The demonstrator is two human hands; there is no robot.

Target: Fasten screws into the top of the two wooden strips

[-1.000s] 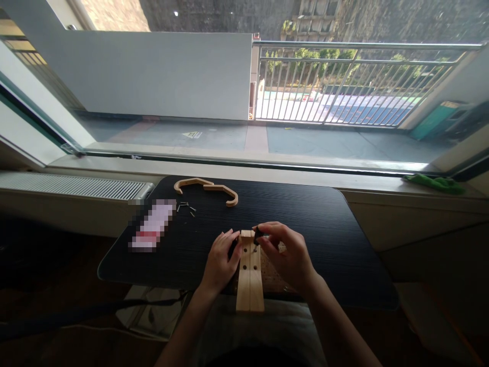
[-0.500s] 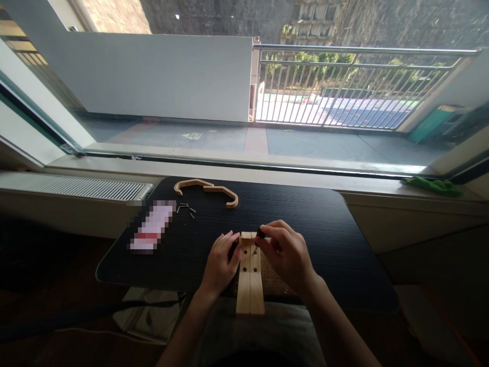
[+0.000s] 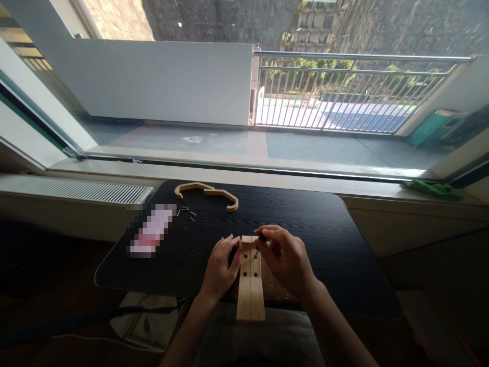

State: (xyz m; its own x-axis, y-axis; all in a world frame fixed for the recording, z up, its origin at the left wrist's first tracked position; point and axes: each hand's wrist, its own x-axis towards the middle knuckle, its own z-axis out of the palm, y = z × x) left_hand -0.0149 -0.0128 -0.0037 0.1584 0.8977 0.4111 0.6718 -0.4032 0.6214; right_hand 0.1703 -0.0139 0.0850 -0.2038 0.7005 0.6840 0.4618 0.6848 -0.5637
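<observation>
Two pale wooden bars (image 3: 250,285) lie side by side, pointing away from me over the near edge of the black table (image 3: 324,224). Their top faces have several dark holes. My left hand (image 3: 221,267) grips the left side of the bars near their far end. My right hand (image 3: 284,257) pinches a small dark tool (image 3: 262,237) over the far end of the right bar. A flat board partly hidden under my right hand lies beside the bars.
Two curved wooden pieces (image 3: 208,193) lie at the table's far left. Several small dark screws (image 3: 186,211) sit near them, beside a pink blurred packet (image 3: 151,237). A radiator (image 3: 72,188) stands left. A green cloth (image 3: 431,188) lies on the sill at the right.
My right hand has shifted slightly left and down with the dark tool, closer onto the far end of the bars. My left hand keeps its grip.
</observation>
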